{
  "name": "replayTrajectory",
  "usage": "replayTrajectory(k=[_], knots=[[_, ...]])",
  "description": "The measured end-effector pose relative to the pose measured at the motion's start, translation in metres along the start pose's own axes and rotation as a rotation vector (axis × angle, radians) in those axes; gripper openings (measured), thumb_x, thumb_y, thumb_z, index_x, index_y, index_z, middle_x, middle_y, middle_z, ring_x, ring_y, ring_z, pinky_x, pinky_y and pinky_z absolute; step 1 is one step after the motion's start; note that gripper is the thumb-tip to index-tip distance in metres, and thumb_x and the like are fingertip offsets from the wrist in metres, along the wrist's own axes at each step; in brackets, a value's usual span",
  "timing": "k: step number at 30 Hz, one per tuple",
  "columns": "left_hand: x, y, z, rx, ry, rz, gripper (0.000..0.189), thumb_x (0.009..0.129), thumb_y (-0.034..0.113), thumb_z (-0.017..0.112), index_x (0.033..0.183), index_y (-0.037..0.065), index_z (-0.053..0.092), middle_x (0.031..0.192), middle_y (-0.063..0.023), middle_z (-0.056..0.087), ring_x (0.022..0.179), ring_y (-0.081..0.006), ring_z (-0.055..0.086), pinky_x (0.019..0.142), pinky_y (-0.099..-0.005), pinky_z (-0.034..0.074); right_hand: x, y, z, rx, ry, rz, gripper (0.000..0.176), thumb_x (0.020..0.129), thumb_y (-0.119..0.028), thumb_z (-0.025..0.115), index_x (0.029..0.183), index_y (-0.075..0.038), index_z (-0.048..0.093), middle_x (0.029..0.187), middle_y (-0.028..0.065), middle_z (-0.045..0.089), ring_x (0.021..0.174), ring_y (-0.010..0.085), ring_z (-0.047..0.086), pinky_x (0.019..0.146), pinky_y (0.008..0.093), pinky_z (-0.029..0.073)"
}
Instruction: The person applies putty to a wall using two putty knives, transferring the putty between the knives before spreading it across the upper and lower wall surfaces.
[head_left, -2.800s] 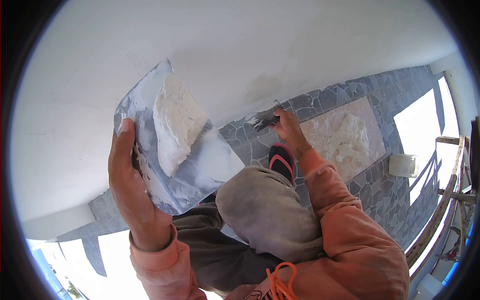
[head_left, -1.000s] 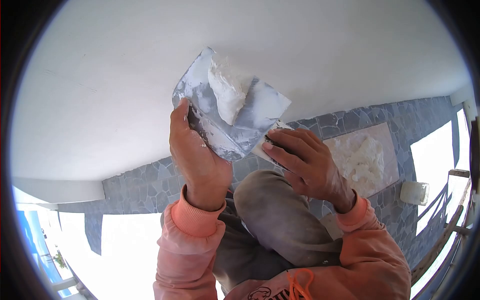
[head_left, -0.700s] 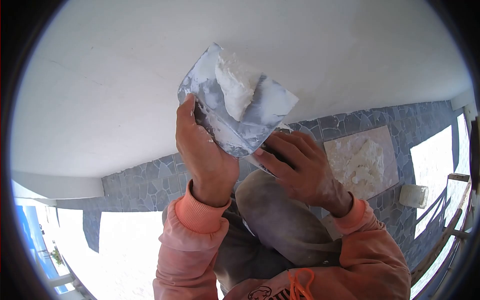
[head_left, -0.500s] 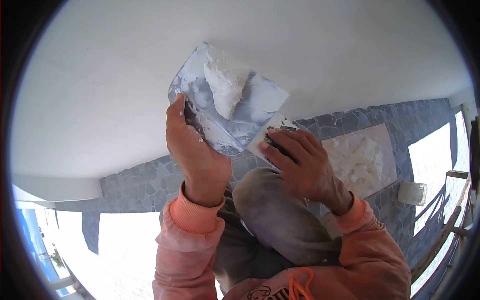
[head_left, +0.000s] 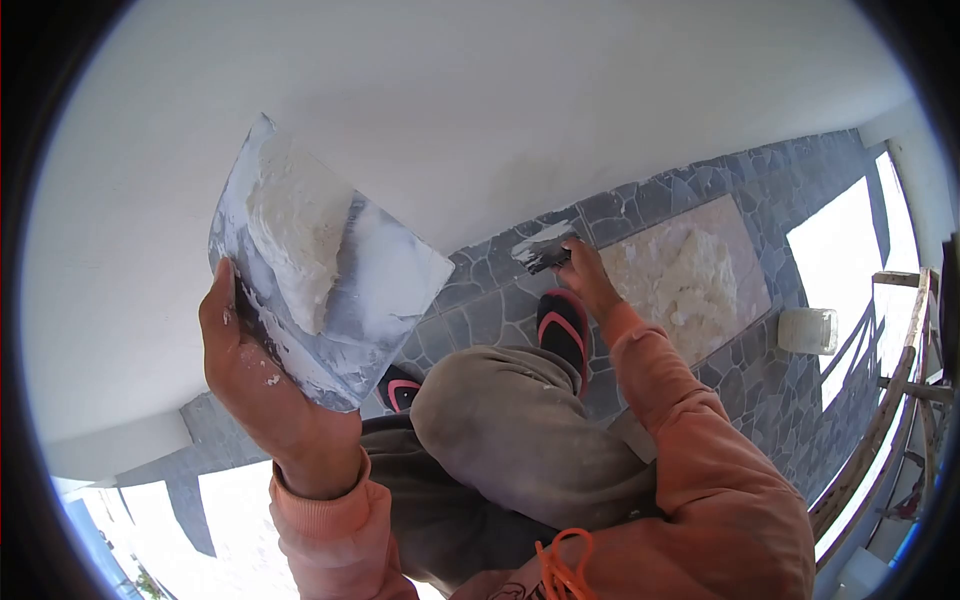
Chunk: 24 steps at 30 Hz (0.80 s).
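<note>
My left hand grips a wide metal plastering trowel, its thumb over the near edge. A thick heap of white putty lies on its face, with thinner smears around it. Farther off to the right, my right hand is closed around a putty knife, dark and streaked with white. The knife is apart from the trowel, above the stone floor near the wall's foot. Just right of this hand, a pinkish board on the floor bears a large mound of putty.
A smooth white wall rises in front of me. Grey stone paving runs along its foot, under my sandals. To the right are a whitish container and a wooden frame.
My right hand has moved the putty knife away from the trowel, rightward toward the floor and board. My left hand and the loaded trowel have shifted left. My sandals have come into view.
</note>
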<state>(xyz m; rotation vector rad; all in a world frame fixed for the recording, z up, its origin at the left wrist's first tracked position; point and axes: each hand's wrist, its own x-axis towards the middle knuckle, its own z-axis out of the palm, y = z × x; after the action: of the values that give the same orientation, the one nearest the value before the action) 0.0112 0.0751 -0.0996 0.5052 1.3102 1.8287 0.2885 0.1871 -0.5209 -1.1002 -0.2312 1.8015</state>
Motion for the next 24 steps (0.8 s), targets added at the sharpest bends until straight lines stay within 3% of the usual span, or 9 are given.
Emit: replayTrajectory(k=[3, 6, 9, 11, 15, 18, 21, 24], knots=[[0.002, -0.004, 0.006, -0.023, 0.014, -0.015, 0.047, 0.095, 0.033, 0.053, 0.13, 0.0, 0.05, 0.122, -0.012, 0.058, 0.108, -0.0257, 0.064, 0.091, -0.0376, 0.054, 0.036, 0.018, -0.022, -1.011, -0.164, -0.521, 0.027, 0.084, -0.013, 0.058, 0.106, 0.003, 0.057, 0.103, 0.0168, 0.061, 0.094, 0.0311, 0.062, 0.087, 0.0498, 0.052], [0.003, -0.005, 0.003, 0.144, 0.023, 0.038, 0.044, 0.098, 0.031, 0.049, 0.129, 0.0, 0.05, 0.126, -0.013, 0.057, 0.112, -0.0261, 0.063, 0.093, -0.0389, 0.053, 0.051, 0.019, 0.009, 0.07, 0.134, -0.048, 0.028, 0.086, -0.017, 0.053, 0.107, 0.002, 0.056, 0.106, 0.0191, 0.058, 0.099, 0.0323, 0.06, 0.084, 0.0557, 0.052], [0.003, -0.006, 0.002, 0.233, 0.091, 0.085, 0.04, 0.1, 0.026, 0.044, 0.129, -0.001, 0.051, 0.129, -0.0148, 0.055, 0.115, -0.027, 0.061, 0.096, -0.0395, 0.053, 0.062, 0.019, 0.017, 0.114, 0.137, -0.023, 0.028, 0.088, -0.014, 0.053, 0.113, -0.002, 0.05, 0.111, 0.0175, 0.053, 0.103, 0.032, 0.058, 0.091, 0.0566, 0.049], [0.001, -0.004, 0.007, 0.318, 0.159, 0.126, 0.038, 0.101, 0.022, 0.041, 0.129, -0.002, 0.051, 0.13, -0.0164, 0.054, 0.118, -0.0281, 0.059, 0.098, -0.0397, 0.053, 0.064, 0.02, 0.022, 0.101, 0.203, -0.008, 0.028, 0.087, -0.014, 0.051, 0.11, 0.001, 0.053, 0.106, 0.0175, 0.056, 0.1, 0.0316, 0.059, 0.086, 0.0551, 0.052], [0.004, -0.007, -0.013, 0.421, 0.04, 0.225, 0.035, 0.102, 0.013, 0.038, 0.129, -0.003, 0.05, 0.13, -0.0186, 0.053, 0.116, -0.0304, 0.06, 0.098, -0.04, 0.054, 0.081, 0.023, 0.017, 0.095, 0.187, -0.011, 0.027, 0.088, -0.017, 0.054, 0.106, 0.003, 0.056, 0.107, 0.0173, 0.058, 0.098, 0.0312, 0.06, 0.083, 0.0555, 0.054], [0.003, -0.009, -0.019, 0.581, -0.02, 0.31, 0.034, 0.102, 0.011, 0.037, 0.13, -0.004, 0.05, 0.129, -0.019, 0.054, 0.115, -0.0306, 0.06, 0.097, -0.0401, 0.054, 0.092, 0.031, 0.002, -0.444, -0.012, -0.231, 0.029, 0.086, -0.021, 0.066, 0.104, 0.001, 0.058, 0.102, 0.0167, 0.062, 0.092, 0.031, 0.064, 0.082, 0.0508, 0.055], [0.003, -0.008, -0.015, 0.609, 0.026, 0.282, 0.035, 0.101, 0.015, 0.04, 0.129, -0.004, 0.051, 0.127, -0.0175, 0.055, 0.114, -0.0284, 0.061, 0.096, -0.0388, 0.054, 0.081, 0.019, 0.0, -1.63, 0.045, -0.918, 0.038, 0.079, -0.025, 0.078, 0.104, -0.002, 0.06, 0.094, 0.0155, 0.066, 0.086, 0.0316, 0.066, 0.08, 0.0447, 0.054], [0.006, -0.006, -0.012, 0.471, 0.043, 0.182, 0.038, 0.1, 0.022, 0.045, 0.127, -0.003, 0.052, 0.125, -0.0153, 0.057, 0.113, -0.0258, 0.062, 0.096, -0.0378, 0.053, 0.075, 0.01, 0.017, -1.587, 0.122, -0.782, 0.049, 0.07, -0.027, 0.087, 0.102, -0.002, 0.059, 0.087, 0.0133, 0.068, 0.086, 0.0306, 0.068, 0.078, 0.0401, 0.054]])
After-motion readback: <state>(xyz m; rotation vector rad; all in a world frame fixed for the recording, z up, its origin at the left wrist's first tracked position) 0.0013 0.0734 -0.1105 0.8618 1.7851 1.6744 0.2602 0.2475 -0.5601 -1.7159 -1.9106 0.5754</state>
